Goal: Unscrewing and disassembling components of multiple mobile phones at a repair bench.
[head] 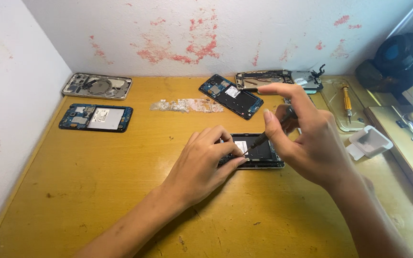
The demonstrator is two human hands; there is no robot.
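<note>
On the table [96, 191] — five opened phones, one screwdriver [264, 137], two hands.

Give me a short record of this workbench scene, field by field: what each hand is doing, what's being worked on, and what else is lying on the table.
surface: yellow wooden table in a corner of white walls
left hand: rests on the opened phone, pressing its near edge
right hand: holds a small screwdriver, tip down in the phone
other phones: two opened ones at left, two at the back
right side: orange-handled screwdriver on a clear tray, white plastic holder
</note>
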